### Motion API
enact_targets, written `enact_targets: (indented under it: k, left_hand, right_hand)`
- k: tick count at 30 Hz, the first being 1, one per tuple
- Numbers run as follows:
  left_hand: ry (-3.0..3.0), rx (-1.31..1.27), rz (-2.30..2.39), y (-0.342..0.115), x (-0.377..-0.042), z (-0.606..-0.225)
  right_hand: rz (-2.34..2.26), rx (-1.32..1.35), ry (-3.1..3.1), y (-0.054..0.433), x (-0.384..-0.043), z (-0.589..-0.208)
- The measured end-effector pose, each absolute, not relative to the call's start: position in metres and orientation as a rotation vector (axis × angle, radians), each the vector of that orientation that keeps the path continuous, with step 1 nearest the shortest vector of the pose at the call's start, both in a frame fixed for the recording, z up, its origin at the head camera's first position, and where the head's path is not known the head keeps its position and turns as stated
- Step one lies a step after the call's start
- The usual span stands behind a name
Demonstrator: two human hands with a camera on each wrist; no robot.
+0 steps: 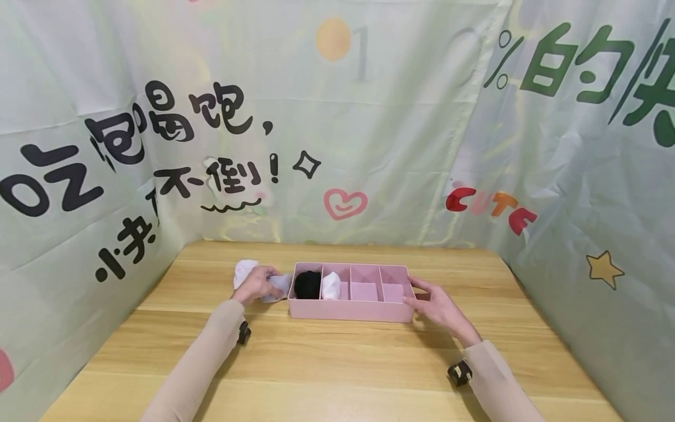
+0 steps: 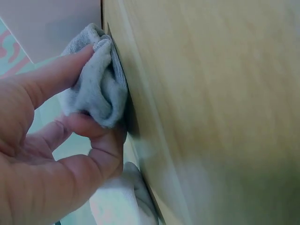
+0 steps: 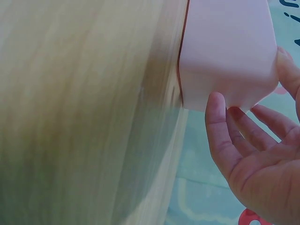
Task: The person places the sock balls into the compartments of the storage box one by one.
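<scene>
My left hand [image 1: 257, 285] pinches a folded grey sock [image 2: 101, 86] between thumb and fingers, low over the table at the left end of a pink divided box [image 1: 350, 311]. A white sock [image 1: 245, 270] lies just behind that hand. Inside the box, a black bundle [image 1: 307, 285], apparently a sock, fills the leftmost compartment, and a rolled white sock [image 1: 331, 286] stands in the compartment beside it. The other two compartments hold nothing. At the box's right end, my right hand [image 1: 442, 306] grips the wall, thumb at the rim and fingertips against the outside [image 3: 229, 89].
The box stands on a wooden table [image 1: 337, 363], towards its back edge. Printed cloth [image 1: 390, 146] hangs behind the table and along both sides. A small black device [image 1: 460, 373] is worn at the right wrist, and another [image 1: 244, 333] at the left.
</scene>
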State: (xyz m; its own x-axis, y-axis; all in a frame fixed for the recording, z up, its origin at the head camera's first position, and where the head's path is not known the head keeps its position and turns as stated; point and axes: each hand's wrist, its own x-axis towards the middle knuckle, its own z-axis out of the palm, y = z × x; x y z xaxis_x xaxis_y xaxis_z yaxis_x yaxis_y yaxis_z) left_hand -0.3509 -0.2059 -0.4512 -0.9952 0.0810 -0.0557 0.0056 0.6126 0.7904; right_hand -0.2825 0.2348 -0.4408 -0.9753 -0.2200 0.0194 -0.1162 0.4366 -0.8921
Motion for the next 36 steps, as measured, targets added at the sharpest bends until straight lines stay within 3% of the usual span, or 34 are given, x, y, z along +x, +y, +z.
enact_targets:
  k: [6, 22, 36]
  left_hand:
    - [2.713, 0.019, 1.434, -0.207, -0.353, -0.453]
    - [2.903, 0.166, 1.607, -0.204, -0.352, -0.432]
    - [2.863, 0.251, 1.783, -0.173, -0.343, -0.421]
  right_hand:
    - [-1.593, -0.294, 2.566, 0.235, -0.282, -0.44]
    - [-1.616, -0.301, 2.552, 0.234, -0.28, -0.439]
    - [-1.648, -0.308, 2.522, 0.236, -0.28, -0.439]
